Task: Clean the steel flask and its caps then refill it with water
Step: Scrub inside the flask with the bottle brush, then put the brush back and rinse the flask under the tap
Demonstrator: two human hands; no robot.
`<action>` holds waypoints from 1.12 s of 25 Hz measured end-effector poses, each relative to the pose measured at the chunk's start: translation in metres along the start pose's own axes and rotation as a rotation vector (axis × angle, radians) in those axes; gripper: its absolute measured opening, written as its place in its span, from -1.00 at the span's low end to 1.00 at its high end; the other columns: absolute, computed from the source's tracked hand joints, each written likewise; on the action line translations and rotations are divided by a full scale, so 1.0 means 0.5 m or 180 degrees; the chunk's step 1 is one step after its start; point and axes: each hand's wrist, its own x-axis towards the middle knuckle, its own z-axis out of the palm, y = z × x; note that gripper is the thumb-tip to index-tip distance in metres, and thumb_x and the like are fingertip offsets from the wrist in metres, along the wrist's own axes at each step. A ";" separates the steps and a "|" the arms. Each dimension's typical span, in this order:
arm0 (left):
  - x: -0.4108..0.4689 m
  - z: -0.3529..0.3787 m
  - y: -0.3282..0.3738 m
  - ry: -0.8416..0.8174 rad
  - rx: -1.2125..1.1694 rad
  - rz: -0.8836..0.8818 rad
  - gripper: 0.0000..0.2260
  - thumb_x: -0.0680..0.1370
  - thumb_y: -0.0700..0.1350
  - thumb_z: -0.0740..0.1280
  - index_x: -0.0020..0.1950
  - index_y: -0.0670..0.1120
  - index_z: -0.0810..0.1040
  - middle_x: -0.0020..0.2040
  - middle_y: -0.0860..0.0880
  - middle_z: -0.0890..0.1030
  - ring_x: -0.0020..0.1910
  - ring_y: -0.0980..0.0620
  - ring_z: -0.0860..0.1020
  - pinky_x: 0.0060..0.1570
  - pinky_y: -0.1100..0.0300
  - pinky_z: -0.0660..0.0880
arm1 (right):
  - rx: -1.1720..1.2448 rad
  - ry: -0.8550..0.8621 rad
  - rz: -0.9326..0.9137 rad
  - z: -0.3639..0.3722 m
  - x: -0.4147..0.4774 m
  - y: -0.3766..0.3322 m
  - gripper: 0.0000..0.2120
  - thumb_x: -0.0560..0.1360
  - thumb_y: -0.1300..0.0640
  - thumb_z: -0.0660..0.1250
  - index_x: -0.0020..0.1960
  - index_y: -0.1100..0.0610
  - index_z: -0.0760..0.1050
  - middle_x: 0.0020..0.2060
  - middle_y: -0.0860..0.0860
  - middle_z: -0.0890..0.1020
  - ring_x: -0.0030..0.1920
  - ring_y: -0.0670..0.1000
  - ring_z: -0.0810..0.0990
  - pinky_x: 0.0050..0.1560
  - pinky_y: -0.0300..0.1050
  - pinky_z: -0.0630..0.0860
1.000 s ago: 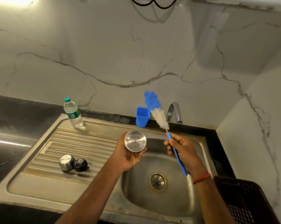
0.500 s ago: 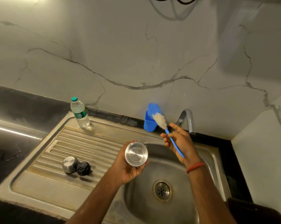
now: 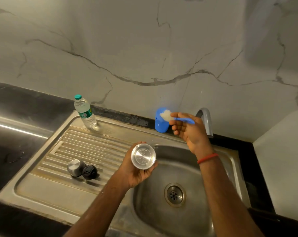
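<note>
- A pale marble-look wall rises behind a black counter, into which a steel sink [image 3: 177,171] is set: the ribbed drainboard [image 3: 93,149] lies to the left and the basin to the right.
- The left hand [image 3: 136,174] holds the steel flask [image 3: 143,156] over the basin's near-left edge. Its fingers are curled round the body and its stamped base faces up towards the camera. The mouth is hidden.
- The right hand [image 3: 190,134] pinches the blue handle of the bottle brush [image 3: 185,120] between thumb and fingers. The white bristles reach left to the rim of the blue cup [image 3: 159,126] at the far edge of the sink.
- Both caps are off. The steel cap [image 3: 74,167] and the black inner cap [image 3: 90,171] lie touching each other on the drainboard, well left of the flask.
- A plastic water bottle [image 3: 85,113] stands capped at the far-left corner of the drainboard, with water showing inside.
- No stream shows at the tap [image 3: 205,120].
- Judged from this, the flask is opened and probably emptied, and the brush is at the cup either for parking or for dipping; I cannot tell which.
- Whether the caps have been washed cannot be told.
- The refill and recapping look not yet done.
</note>
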 end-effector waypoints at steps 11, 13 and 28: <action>-0.001 0.020 0.007 0.0122 0.0017 0.0031 -0.63 0.52 0.07 0.42 0.14 -0.21 0.62 0.14 -0.25 0.62 0.19 -0.19 0.57 -0.08 -0.06 0.63 | -0.1811 0.0462 -0.1089 0.045 0.222 -0.057 -0.70 0.64 -0.01 0.25 0.09 0.22 0.60 -0.26 0.06 0.69 -0.36 -0.07 0.61 -0.28 -0.24 0.56; 0.004 0.022 0.006 0.0188 0.0039 0.0043 -0.63 0.54 0.07 0.41 0.17 -0.20 0.61 0.17 -0.25 0.61 0.27 -0.20 0.52 -0.16 -0.06 0.67 | -0.1961 0.0487 -0.1058 0.042 0.244 -0.038 -0.71 0.64 0.02 0.26 0.09 0.22 0.62 -0.26 0.06 0.68 -0.38 -0.10 0.59 -0.29 -0.29 0.54; 0.033 0.004 0.003 0.0332 -0.0008 -0.0132 -0.47 0.52 0.08 0.44 0.39 -0.18 0.51 0.39 -0.25 0.53 0.44 -0.18 0.45 -0.27 -0.08 0.69 | -0.1827 0.0369 -0.1200 -0.024 0.204 0.022 -0.62 0.55 0.07 0.42 0.35 0.06 0.49 0.24 0.02 0.59 0.16 0.00 0.61 -0.03 -0.09 0.67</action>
